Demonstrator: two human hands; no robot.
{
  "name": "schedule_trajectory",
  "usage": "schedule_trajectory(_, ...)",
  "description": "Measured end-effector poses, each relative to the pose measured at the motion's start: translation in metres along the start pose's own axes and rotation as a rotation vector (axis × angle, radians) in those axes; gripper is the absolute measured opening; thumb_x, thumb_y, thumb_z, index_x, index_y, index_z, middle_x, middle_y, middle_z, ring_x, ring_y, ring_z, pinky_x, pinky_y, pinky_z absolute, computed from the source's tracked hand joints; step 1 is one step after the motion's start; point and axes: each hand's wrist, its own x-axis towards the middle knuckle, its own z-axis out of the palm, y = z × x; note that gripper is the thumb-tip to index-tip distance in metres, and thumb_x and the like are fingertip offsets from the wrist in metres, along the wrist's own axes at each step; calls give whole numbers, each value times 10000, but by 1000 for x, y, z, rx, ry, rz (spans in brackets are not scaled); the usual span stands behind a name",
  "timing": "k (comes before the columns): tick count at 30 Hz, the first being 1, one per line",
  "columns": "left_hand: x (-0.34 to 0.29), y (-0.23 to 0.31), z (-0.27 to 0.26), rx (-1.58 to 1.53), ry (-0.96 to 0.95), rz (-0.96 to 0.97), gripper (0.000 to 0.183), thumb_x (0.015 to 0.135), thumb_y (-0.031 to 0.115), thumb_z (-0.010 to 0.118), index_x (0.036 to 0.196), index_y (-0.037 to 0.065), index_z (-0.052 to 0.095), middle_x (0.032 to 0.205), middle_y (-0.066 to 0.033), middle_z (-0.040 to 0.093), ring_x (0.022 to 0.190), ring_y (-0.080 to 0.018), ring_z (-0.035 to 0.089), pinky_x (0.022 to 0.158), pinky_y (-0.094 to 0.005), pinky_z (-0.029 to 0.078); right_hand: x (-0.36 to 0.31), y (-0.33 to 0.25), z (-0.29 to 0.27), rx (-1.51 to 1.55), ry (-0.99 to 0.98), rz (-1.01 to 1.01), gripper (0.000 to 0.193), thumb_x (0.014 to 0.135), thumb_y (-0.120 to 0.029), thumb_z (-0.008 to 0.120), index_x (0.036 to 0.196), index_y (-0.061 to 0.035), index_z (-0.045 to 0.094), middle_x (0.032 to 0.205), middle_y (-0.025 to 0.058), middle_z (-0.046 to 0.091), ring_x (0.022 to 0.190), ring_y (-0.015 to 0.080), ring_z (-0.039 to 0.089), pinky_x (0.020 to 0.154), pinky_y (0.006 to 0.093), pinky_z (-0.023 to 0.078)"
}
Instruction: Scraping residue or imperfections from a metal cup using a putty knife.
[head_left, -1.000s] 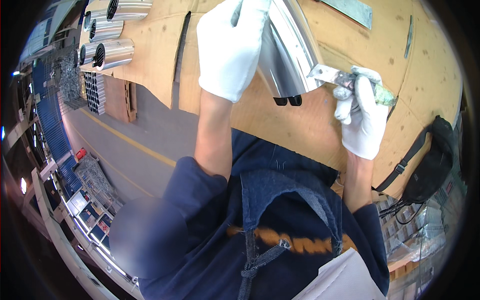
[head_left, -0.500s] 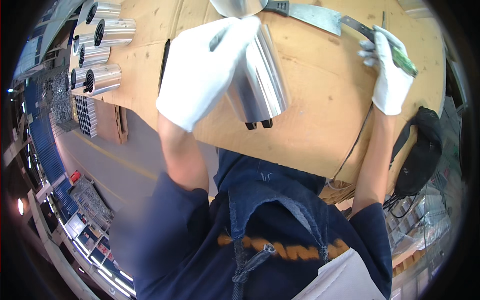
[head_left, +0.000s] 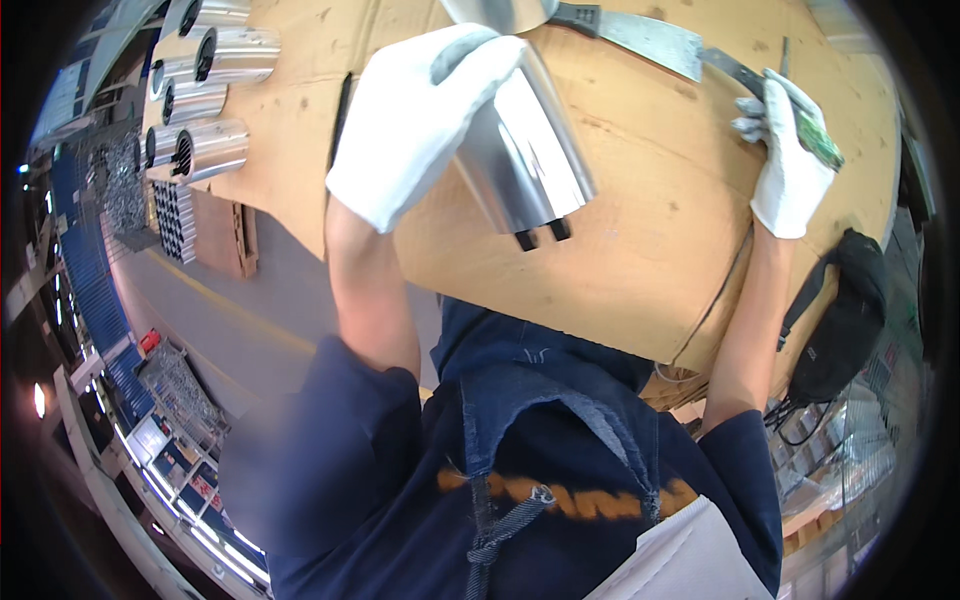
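My left hand (head_left: 420, 125), in a white glove, is closed on the upper part of a shiny metal cylinder (head_left: 530, 150). The cylinder hangs tilted over the cardboard-covered table (head_left: 640, 270), and two black tabs (head_left: 543, 234) stick out of its lower end. At the right, my gloved right hand (head_left: 790, 165) grips a thin flat tool with a green handle (head_left: 820, 142); its narrow dark blade (head_left: 733, 70) points up and left. Between the hands, farther off, lies a scraper (head_left: 650, 45) with a wide metal blade and black handle. Another metal cylinder (head_left: 500, 10) is cut off at the top edge.
Several metal cylinders with black inner parts (head_left: 235, 55) lie at the table's far left. A black waist bag (head_left: 840, 320) hangs by the right edge. A dark cord (head_left: 715, 300) runs near my right forearm. A wooden pallet (head_left: 243, 240) stands left beyond the table.
The lower end of the cylinder in my left hand has swung a little right and up. My right hand keeps its grip on the tool. The whole view has shifted slightly.
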Motion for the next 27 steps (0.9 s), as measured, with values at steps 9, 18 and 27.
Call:
schedule_trajectory(9, -3, 3, 1, 12, -36, 5, 301, 873, 258, 593, 983, -19, 636, 813, 1, 599, 745, -59, 498, 694, -202, 408, 0, 1, -3, -21, -45, -28, 214, 854, -88, 608, 1016, 51, 616, 771, 118, 651, 629, 125, 602, 585, 211, 465)
schedule_trajectory(18, -12, -5, -17, -55, -51, -4, 333, 933, 232, 450, 1068, -17, 624, 800, -17, 600, 690, -88, 467, 648, -223, 380, -2, 2, 3, -25, -25, -17, 212, 853, -89, 609, 1008, 56, 616, 761, 116, 651, 632, 125, 604, 587, 217, 470)
schedule_trajectory(27, -14, -21, -20, 64, -101, 138, 290, 908, 152, 441, 1073, -7, 619, 809, -26, 617, 662, -72, 458, 584, -194, 372, 3, 12, -19, 317, -7, 57, 278, 901, -167, 553, 1071, 51, 576, 869, 124, 617, 731, 156, 572, 636, 250, 439)
